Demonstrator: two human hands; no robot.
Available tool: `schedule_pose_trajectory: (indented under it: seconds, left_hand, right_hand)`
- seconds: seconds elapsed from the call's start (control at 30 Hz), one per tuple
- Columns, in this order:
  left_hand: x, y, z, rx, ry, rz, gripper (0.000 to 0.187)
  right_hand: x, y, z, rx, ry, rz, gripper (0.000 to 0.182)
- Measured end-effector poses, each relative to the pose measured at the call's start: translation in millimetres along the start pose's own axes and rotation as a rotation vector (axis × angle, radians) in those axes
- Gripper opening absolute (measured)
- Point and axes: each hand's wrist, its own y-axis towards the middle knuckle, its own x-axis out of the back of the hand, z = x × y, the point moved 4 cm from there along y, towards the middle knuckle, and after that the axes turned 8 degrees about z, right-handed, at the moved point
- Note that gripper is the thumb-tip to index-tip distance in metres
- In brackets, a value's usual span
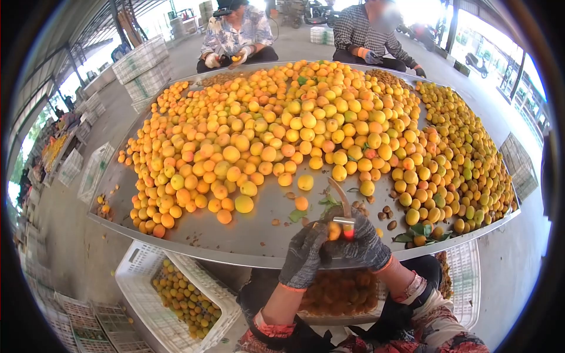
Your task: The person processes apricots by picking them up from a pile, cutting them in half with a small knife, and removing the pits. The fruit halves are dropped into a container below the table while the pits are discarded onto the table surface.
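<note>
At the near edge of the metal table (247, 238) my gloved left hand (304, 253) is closed on an apricot (333, 230). My gloved right hand (366, 242) is closed around a curved knife (341, 200) with a metal collar and a red part below it. The knife points up and away from me, with its lower end beside the apricot. Both gloves are dark grey knit, and the fingers hide part of the fruit. Beyond my hands rises a big heap of apricots (265, 135). A few pits (386, 212) and green leaves (298, 215) lie close by.
Smaller, greener apricots (471, 153) are piled at the right. A white crate (132, 267) with greenish fruit stands below left. Orange fruit pieces (341, 291) fill a container under my hands. Two people sit across the table, one with a gloved hand (371, 57). Stacked crates (141, 70) stand far left.
</note>
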Motion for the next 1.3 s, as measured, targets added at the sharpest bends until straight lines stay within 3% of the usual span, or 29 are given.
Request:
schedule_pose_trajectory:
  seconds: [0.07,0.2,0.27,0.3,0.37,0.4,0.43,0.47,0.53,0.57,0.63,0.67,0.73,0.77,0.8,0.87,0.9,0.97,1.0,1.07,1.13,1.2,1.3]
  left_hand:
    - [-1,-1,-4,0.046,-0.067,-0.003,0.03]
    - [-5,-7,-11,0.116,-0.278,-0.035,0.028]
    - [-4,-9,-10,0.151,-0.376,-0.035,0.027]
    - [-2,-11,-6,0.196,-0.463,-0.017,0.027]
    - [6,-14,-10,0.239,-0.551,-0.001,0.026]
    - [7,-15,-19,0.319,-0.458,0.155,0.03]
    - [6,-17,-22,0.398,-0.362,0.312,0.034]
    - [8,-17,-18,0.401,-0.362,0.316,0.034]
    - [6,-18,-12,0.16,-0.014,0.481,0.043]
    - [6,-19,-9,0.167,-0.014,0.483,0.043]
    - [0,-26,-14,-0.192,0.807,0.595,0.045]
    - [-2,-29,-13,-0.167,0.795,0.61,0.045]
    - [1,-21,-16,0.076,0.361,0.543,0.051]
    - [3,-19,-24,0.213,0.528,0.58,0.051]
    - [2,-22,-16,0.227,0.52,0.59,0.051]
    - [4,-18,-3,0.104,0.192,0.463,0.051]
    - [3,-16,1,0.105,0.192,0.465,0.051]
    - [4,-10,-1,-0.062,0.228,0.273,0.049]
    - [1,-8,-4,-0.062,0.229,0.272,0.049]
    - [-1,-6,-6,0.086,-0.066,0.093,0.048]
    - [-3,-5,-5,0.089,0.039,0.092,0.047]
    - [-2,-4,1,0.091,0.146,0.092,0.045]
    - [-1,-1,5,0.008,0.41,0.151,0.037]
  right_hand:
    - [-5,-3,-3,0.061,0.564,-0.064,0.05]
    - [-6,0,3,0.086,0.425,-0.04,0.042]
    - [-10,-3,5,-0.071,0.832,-0.123,0.034]
    - [-4,-5,-8,-0.072,0.833,-0.125,0.034]
    - [10,-12,-15,0.461,-0.319,-0.004,0.031]
    - [8,-12,-8,0.461,-0.32,-0.006,0.031]
    - [12,-8,-10,0.108,0.254,-0.099,0.03]
    - [8,-11,-21,-0.259,0.821,-0.188,0.029]
    - [17,-6,-42,-0.172,0.662,-0.151,0.03]
    - [19,-5,-49,-0.084,0.505,-0.109,0.032]
    - [18,-1,-23,-0.134,0.677,-0.055,0.035]
    - [15,-1,-9,-0.186,0.844,0.003,0.037]
    - [11,0,-5,-0.162,0.917,0.005,0.045]
    - [12,1,-7,-0.166,0.881,-0.071,0.043]
    - [14,0,-10,-0.171,0.841,-0.148,0.041]
    - [15,-1,-10,-0.181,0.864,-0.118,0.038]
    - [15,-1,-9,-0.18,0.88,-0.08,0.036]
    - [12,1,-3,-0.2,0.872,-0.118,0.034]
    - [11,2,-2,-0.215,0.86,-0.153,0.031]
    - [9,1,-10,-0.228,0.906,-0.132,0.031]
    - [5,4,-11,-0.241,0.95,-0.109,0.031]
    - [5,8,-11,-0.285,0.855,-0.375,0.029]
    - [27,3,-19,-0.195,0.983,-0.334,0.026]
